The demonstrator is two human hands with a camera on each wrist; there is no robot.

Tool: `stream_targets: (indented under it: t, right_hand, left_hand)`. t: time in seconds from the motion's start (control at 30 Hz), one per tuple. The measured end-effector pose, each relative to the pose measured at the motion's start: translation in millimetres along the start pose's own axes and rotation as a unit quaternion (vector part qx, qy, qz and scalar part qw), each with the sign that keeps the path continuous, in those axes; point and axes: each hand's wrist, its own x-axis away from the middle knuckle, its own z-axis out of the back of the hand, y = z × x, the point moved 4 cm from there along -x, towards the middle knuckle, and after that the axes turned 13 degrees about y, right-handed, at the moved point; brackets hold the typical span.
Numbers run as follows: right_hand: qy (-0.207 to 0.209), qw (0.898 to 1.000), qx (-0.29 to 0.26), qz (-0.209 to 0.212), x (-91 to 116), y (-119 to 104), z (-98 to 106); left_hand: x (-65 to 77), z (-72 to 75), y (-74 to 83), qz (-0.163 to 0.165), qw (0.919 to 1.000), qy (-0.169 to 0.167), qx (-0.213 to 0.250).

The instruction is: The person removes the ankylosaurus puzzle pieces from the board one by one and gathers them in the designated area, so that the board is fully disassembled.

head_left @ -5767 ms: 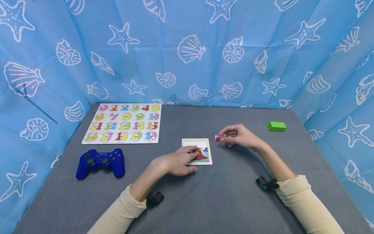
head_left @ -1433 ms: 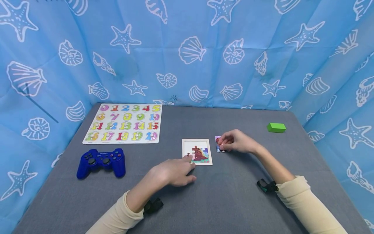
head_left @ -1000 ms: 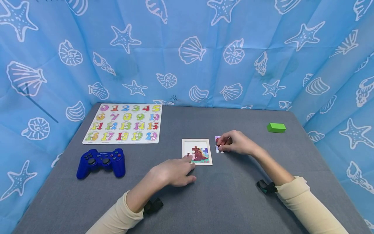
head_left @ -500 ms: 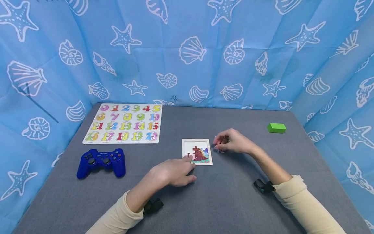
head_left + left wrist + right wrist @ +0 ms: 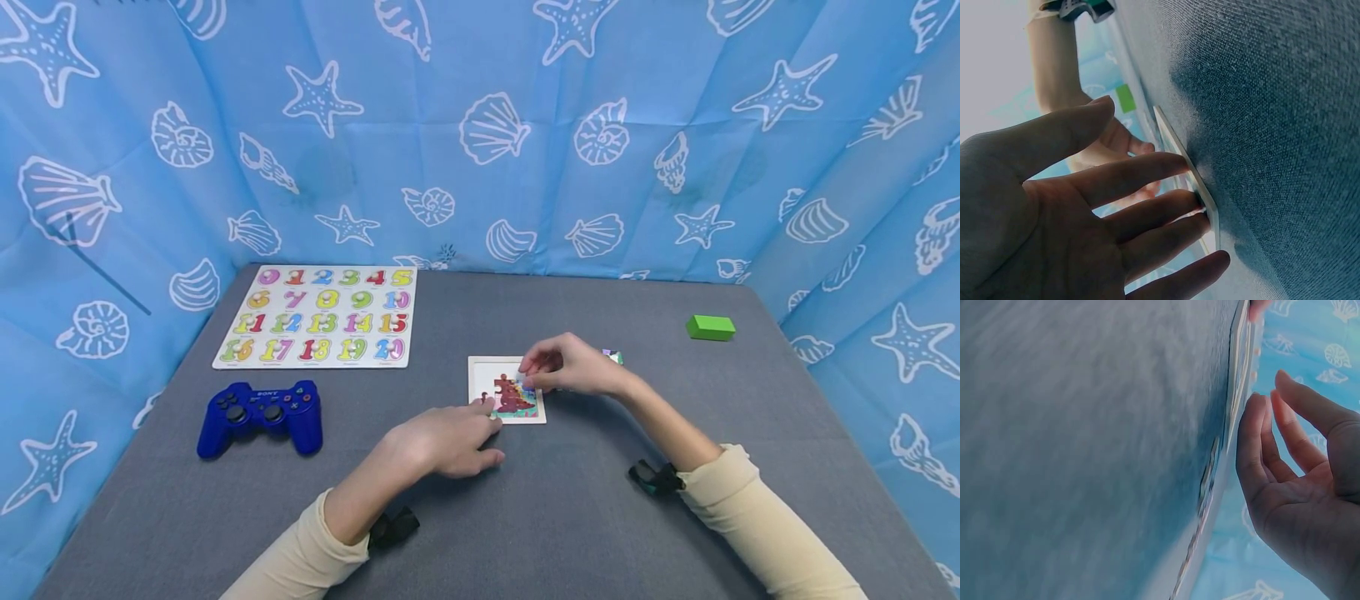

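Observation:
The small wooden puzzle tray [image 5: 482,361] lies mid-table, with joined pieces showing a red-brown dinosaur [image 5: 507,402] in its lower right. My left hand [image 5: 450,440] rests its straight fingertips on the tray's lower left. In the left wrist view those fingers [image 5: 1160,209] touch its pale edge [image 5: 1212,209]. Over the upper right of the tray, my right hand [image 5: 573,365] pinches a small puzzle piece [image 5: 522,379], mostly covered by the fingertips. Loose puzzle pieces [image 5: 615,357] lie behind the right wrist, and flat pieces [image 5: 1209,469] appear edge-on in the right wrist view.
A white number puzzle board [image 5: 315,317] lies at the back left. In front of it is a blue game controller [image 5: 259,417]. A green block [image 5: 709,327] stands at the back right. Blue shell-patterned curtains [image 5: 480,133] border the grey table [image 5: 555,508].
My right hand has moved left from the loose pieces to above the tray with a puzzle piece. Earlier, my left hand drew back from the picture's middle to the tray's lower left.

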Motion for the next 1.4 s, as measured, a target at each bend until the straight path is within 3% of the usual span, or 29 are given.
stream_targets:
  t: [0.37, 0.87, 1.4]
  right_hand:
    - [-0.013, 1.0, 0.003, -0.001, -15.2, -9.7, -21.9]
    - [-0.01, 0.998, 0.044, -0.041, -22.0, -8.3, -24.8]
    - [-0.004, 0.995, 0.094, -0.04, -21.3, -15.0, -29.3]
  left_hand:
    - [1.0, 1.0, -0.8, -0.003, 1.0, 0.004, 0.004]
    - [0.5, 1.0, -0.8, 0.001, 1.0, -0.001, 0.004]
    - [0.9, 0.6, -1.2, 0.0, 1.0, 0.0, 0.006]
